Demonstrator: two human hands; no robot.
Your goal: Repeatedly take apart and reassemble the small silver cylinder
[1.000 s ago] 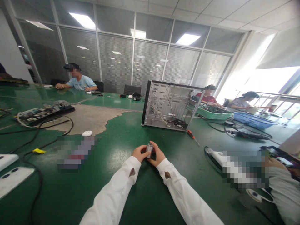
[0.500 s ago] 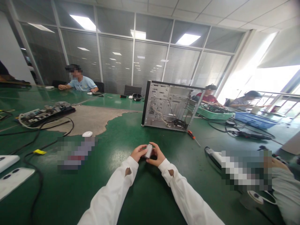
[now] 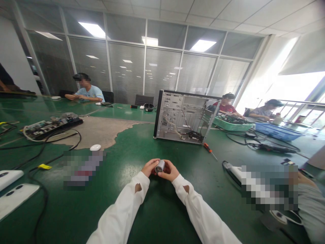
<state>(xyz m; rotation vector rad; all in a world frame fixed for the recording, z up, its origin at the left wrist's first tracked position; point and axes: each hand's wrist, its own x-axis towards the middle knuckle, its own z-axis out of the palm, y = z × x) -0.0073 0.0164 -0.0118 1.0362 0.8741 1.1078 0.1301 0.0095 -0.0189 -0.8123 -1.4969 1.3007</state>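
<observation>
Between both hands is a small grey metal-looking cylinder (image 3: 159,166), its round end tilted toward me; its exact kind cannot be made out. My left hand (image 3: 149,167) grips it from the left, with the thumb along its upper side. From the right, my right hand (image 3: 170,170) closes on it, thumb low and fingers curled behind. The hands hide part of the cylinder's sides. Beyond them stands an open computer case (image 3: 182,117) on the green table (image 3: 122,210), its bare metal inside and some cables showing. An orange-handled screwdriver (image 3: 207,147) lies by the case's right corner.
A power strip full of plugs (image 3: 53,125) and black cables lie on the left, near white devices (image 3: 19,200). Green (image 3: 233,126) and blue baskets (image 3: 278,131) stand at right. A co-worker's sleeve (image 3: 311,206) reaches in at lower right. Other people sit across the table.
The cylinder has been turned in my hands, so its round end now faces me instead of its side. Both hands still hold it in nearly the same place.
</observation>
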